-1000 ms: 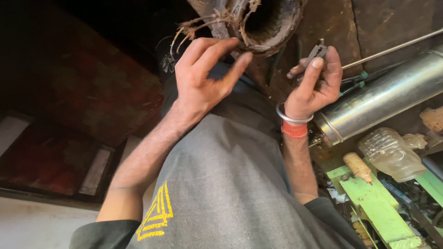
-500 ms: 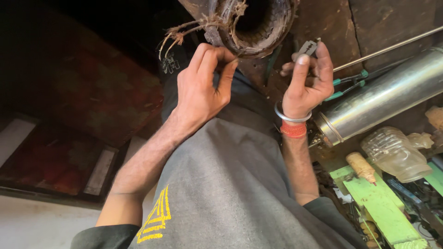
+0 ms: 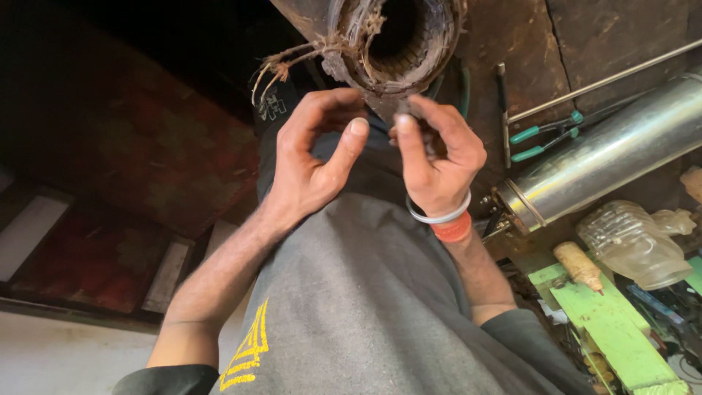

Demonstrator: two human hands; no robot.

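The right hand has come across beside the left hand, both now loosely curled and apparently empty under the rusty stator; the work closes in there.

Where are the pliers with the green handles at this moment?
In the head view, the green-handled pliers lie at the upper right on the dark brown surface, beside the shiny metal cylinder and right of the right hand.
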